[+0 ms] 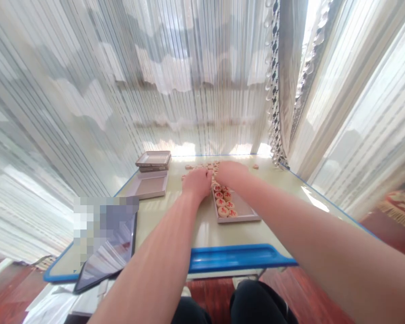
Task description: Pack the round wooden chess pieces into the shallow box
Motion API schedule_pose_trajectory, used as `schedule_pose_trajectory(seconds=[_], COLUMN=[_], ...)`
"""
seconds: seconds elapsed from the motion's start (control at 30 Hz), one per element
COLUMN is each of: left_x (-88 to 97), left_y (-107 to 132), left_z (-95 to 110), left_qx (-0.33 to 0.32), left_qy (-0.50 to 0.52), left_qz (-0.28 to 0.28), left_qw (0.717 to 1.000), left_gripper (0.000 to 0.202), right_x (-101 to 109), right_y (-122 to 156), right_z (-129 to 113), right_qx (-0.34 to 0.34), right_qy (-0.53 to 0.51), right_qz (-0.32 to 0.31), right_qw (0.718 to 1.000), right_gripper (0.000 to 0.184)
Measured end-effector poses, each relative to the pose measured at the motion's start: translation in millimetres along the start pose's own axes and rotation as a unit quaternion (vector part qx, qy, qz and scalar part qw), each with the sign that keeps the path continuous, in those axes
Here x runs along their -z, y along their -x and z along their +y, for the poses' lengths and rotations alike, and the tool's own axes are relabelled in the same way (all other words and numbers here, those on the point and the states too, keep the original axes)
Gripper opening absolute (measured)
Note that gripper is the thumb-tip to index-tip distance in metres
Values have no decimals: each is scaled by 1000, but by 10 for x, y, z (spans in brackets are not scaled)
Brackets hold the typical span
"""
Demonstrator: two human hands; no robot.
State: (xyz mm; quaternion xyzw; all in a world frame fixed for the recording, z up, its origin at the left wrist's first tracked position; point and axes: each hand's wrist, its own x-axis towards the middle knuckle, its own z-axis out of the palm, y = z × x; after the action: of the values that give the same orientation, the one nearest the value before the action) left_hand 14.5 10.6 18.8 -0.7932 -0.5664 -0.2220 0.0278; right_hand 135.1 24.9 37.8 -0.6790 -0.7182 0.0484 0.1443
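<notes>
At the far end of the tray [248, 211], both hands were down among the wooden game discs. The tray lay on the table [175, 225] straight ahead of the person. A double row of round discs [223, 201] with red characters filled its left side, while its right side was bare. Beyond the tray's far end a scatter of loose discs [202, 167] lay on the tabletop, with a lone disc [255, 166] off to the right of them.

Judging by this, the work in hand was the handling of discs where the scatter met the tray, and the tray looked only partly filled. Lifting a single disc there would call for a fingertip pinch on its rim and a free spot beside the ones already lined up.

The left hand [197, 182] rested palm down just left of the tray's far corner, fingers curled forward onto the loose discs. The right hand [232, 173] covered the tray's far end, knuckles up. The fingertips of both were hidden under the hands, so whether either had closed on a disc could not be told.

Left of the tray sat a shallow box [148, 185], with stacked boxes [153, 159] behind it. Nearer the person than the tray, a tablet [108, 252] leaned at the table edge. Curtains [155, 81] hung beyond the tray.
</notes>
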Motion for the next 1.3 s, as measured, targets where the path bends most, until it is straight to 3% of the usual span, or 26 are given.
schedule_pose_trajectory(seconds=[0.07,0.2,0.3,0.47,0.73,0.93,1.1,1.2,1.3], left_x=[-19,-45,-58,-94,-100,-48,-73,-109,-113], left_y=[-4,2,10,6,-33,-57,-100,-135,-149], left_z=[6,11,9,-14,-43,-16,-40,-92,-132], left_qx=[-3,-10,-16,-29,-37,-49,-134,-129,-125], left_qy=[8,17,24,26,24,78,133,136,121], left_qz=[4,6,1,15,17,18,-70,-117,-118], left_qw=[1000,1000,1000,999,999,996,980,975,978], left_gripper=[39,38,39,40,31,27,34,40,40], right_x=[138,279,212,13,53,5,-18,-16,-23], right_y=[101,241,315,426,477,469,456,474,490], right_z=[131,510,859,1211,1131,1094,1050,1004,967], right_qx=[-82,-72,-66,-55,-27,67,69,61,56], right_qy=[49,53,29,-33,-57,-86,-84,-84,-88], right_qz=[-15,21,83,101,64,56,53,63,73], right_qw=[995,996,994,993,996,992,993,993,992], right_gripper=[29,23,25,29,25,26,26,27,27])
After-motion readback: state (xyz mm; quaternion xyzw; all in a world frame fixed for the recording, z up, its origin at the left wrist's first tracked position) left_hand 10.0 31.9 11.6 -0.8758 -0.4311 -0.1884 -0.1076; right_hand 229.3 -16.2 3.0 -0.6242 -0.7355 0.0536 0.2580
